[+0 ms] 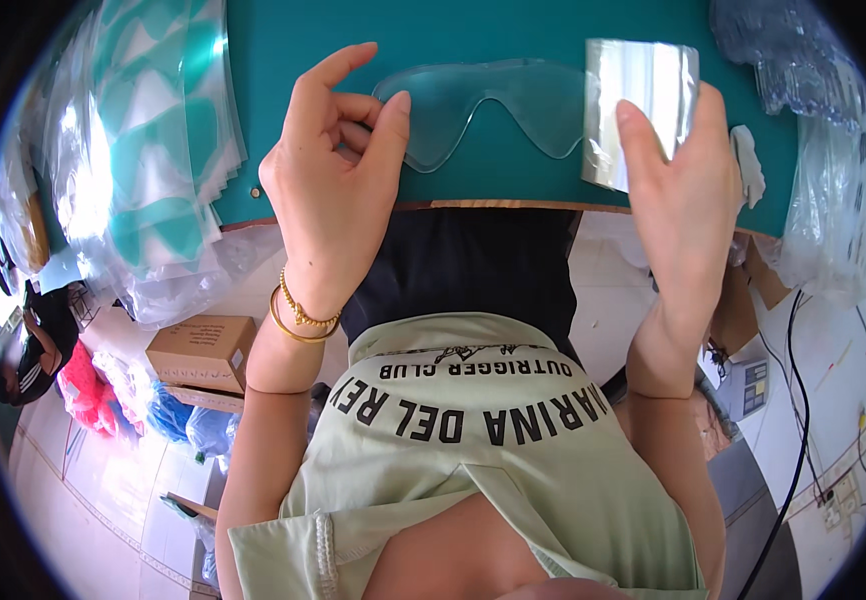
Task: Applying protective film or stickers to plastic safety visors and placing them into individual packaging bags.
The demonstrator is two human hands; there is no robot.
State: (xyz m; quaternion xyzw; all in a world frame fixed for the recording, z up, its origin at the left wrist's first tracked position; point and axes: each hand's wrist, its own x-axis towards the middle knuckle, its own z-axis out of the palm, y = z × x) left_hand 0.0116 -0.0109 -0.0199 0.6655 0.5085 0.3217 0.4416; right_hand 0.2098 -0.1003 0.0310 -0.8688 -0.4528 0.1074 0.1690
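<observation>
A clear, goggle-shaped plastic lens [498, 88] with a nose notch lies flat on the green table top. My left hand [338, 160] is over its left end, index finger stretched out, the other fingers loosely curled and the thumb apart at the lens edge. Whether the thumb touches it I cannot tell. In my right hand [683, 170] is a shiny, silvery, rectangular piece of film [643, 75], thumb on its face and fingers behind. It stands at the lens's right end and covers part of it.
Clear sheets [158, 130] with lens-shaped patches are stacked on the table's left. Crumpled clear plastic bags [778, 50] lie at the far right, a white scrap [748, 165] near my right hand. Below the table, a cardboard box [201, 345] stands on the floor, and a black cable [801, 420] runs at right.
</observation>
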